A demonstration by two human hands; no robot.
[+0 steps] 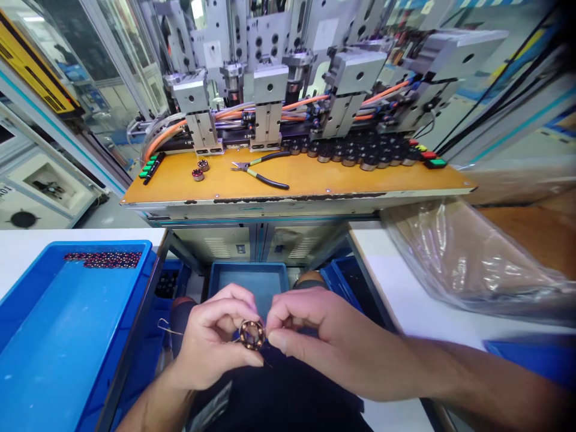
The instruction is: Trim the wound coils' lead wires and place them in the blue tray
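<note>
A small ring-shaped motor stator [252,335] wound with copper wire is held between the thumb and fingers of my left hand [216,336], its open face towards me. My right hand [310,330] is closed in a pinch at the stator's right edge. Whatever lies between those fingertips is too small to make out. A thin loose wire [170,328] sticks out to the left, behind my left hand. On the orange bench [310,177] ahead lie pliers [261,170] with black and yellow handles and two similar stators [198,174].
A press machine [270,84] with several metal heads stands behind the bench. Several black-topped parts [369,159] crowd its right side. At left, a blue tray [58,324] holds rows of stators [112,259]. Clear plastic sheeting [472,258] covers the right table. A blue bin [247,273] sits below.
</note>
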